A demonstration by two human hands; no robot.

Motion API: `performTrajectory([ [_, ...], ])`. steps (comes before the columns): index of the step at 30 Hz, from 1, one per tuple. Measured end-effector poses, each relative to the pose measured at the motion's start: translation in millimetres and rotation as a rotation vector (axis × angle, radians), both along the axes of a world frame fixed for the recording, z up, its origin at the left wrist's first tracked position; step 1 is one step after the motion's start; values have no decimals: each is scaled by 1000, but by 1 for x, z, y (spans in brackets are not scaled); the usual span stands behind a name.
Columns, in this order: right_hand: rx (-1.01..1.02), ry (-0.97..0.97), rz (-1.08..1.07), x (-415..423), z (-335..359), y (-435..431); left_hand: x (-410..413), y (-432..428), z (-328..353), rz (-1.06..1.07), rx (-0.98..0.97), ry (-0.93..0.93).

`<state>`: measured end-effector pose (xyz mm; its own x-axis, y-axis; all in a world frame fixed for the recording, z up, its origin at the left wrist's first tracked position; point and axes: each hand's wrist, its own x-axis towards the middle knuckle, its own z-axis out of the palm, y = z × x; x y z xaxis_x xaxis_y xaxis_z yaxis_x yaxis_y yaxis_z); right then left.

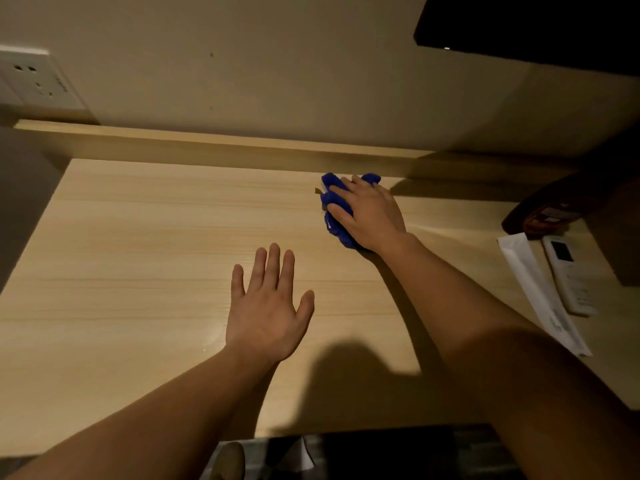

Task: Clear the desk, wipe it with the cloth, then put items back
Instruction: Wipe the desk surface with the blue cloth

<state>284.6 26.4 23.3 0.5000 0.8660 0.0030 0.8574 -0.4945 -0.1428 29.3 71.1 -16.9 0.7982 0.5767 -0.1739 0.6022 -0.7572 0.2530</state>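
**Cloth pressed to the back of the desk**

The bunched blue cloth (329,181) lies on the pale wooden desk (138,254), near its raised back ledge (207,147) and right of centre. The right hand (370,216) covers it, fingers and thumb curved over the bunch and holding it down against the wood. The left hand (268,313) is spread flat with straight fingers, palm down at the desk's middle, holding nothing. At the right edge lie a long white packet (540,292) and a white remote control (569,275) just beside it. A wall socket (34,81) sits upper left.
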Motion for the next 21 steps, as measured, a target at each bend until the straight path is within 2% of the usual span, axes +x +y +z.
performTrajectory([
  [5, -119, 34, -34, 20, -29, 21, 1, -1, 1, 1, 10, 37],
  [14, -152, 15, 24, 17, -33, 12, 3, 0, 5, 6, 18, 72],
  [21, -146, 0, 54, -14, -36, -25, 3, -1, 4, 17, 13, 42],
])
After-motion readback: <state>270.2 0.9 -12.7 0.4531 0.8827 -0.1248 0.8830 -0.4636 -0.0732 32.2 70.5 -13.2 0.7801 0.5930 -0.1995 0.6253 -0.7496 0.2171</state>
